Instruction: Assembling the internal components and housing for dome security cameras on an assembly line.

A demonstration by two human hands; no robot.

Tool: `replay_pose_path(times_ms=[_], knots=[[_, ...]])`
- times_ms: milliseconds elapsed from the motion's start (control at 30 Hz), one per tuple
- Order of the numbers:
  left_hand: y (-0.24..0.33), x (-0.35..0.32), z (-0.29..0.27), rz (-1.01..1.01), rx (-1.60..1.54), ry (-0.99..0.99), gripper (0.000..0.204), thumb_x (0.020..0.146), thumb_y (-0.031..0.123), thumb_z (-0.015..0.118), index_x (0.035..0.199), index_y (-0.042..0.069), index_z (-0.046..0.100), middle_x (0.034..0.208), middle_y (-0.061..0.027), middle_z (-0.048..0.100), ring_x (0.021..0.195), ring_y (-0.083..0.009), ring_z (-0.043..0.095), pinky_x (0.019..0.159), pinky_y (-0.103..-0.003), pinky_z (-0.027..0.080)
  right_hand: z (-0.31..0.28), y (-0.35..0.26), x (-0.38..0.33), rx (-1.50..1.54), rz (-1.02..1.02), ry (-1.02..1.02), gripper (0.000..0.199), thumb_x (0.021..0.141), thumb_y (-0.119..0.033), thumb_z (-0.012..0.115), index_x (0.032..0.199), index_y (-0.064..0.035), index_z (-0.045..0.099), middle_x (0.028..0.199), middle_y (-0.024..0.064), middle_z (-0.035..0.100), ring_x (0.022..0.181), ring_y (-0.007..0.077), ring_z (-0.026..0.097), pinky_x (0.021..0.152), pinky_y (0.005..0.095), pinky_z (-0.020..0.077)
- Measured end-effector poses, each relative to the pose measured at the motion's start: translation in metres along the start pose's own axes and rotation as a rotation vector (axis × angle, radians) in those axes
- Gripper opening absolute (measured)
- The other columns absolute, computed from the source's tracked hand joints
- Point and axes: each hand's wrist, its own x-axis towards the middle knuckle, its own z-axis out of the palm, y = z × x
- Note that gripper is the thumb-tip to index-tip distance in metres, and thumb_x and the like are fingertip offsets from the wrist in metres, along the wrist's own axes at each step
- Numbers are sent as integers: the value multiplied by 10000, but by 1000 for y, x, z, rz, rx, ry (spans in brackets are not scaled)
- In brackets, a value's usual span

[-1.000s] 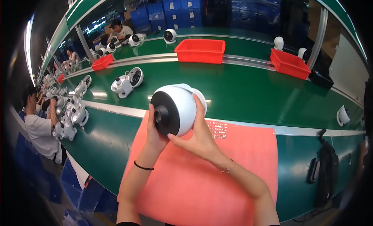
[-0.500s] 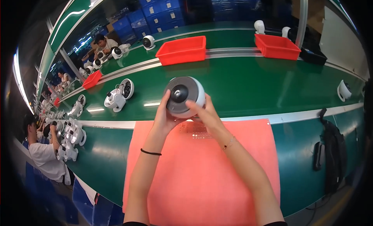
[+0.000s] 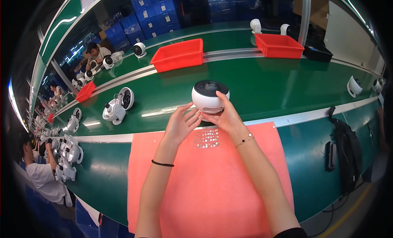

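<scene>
Resting on green belt (image 3: 266, 90), white dome camera (image 3: 209, 97).

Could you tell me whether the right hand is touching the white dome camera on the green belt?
Touching. The head view shows the right hand with its fingers laid against the white dome camera, no gap visible between them.

A long green conveyor line (image 3: 270, 86) curves away — stacked blue crates (image 3: 163, 9) behind, dim factory hall.

Bright overhead glare on belt (image 3: 262, 86) (dark fisheye rim)
</scene>
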Motion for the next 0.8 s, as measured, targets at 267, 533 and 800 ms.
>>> replay_pose_path(times_ms=[267,533,800], knots=[[-13,3,-21,67,141,105,411,858,290,498,1189,55,436,1234,-143,441,1150,-232,437,944,-360,367,2,-5,-10,-558,-215,245,827,791,-442,595,1328,-46,106,1187,221,422,824,275,612,683,344,533],[-11,10,-44,331,457,300,305,850,229,519,1112,78,483,1157,-70,510,1139,-197,455,922,-329,364,-8,-14,-6,-1320,-1263,605,501,772,-186,622,1158,-17,351,929,128,493,626,168,534,587,274,428],[45,41,-164,369,-71,622,821,686,129,678,1294,139,128,1248,-122,309,1135,-295,410,880,-369,382,19,111,-55,-1764,-989,-958,418,730,-313,572,1077,-88,512,1041,110,506,864,252,491,752,376,390]])
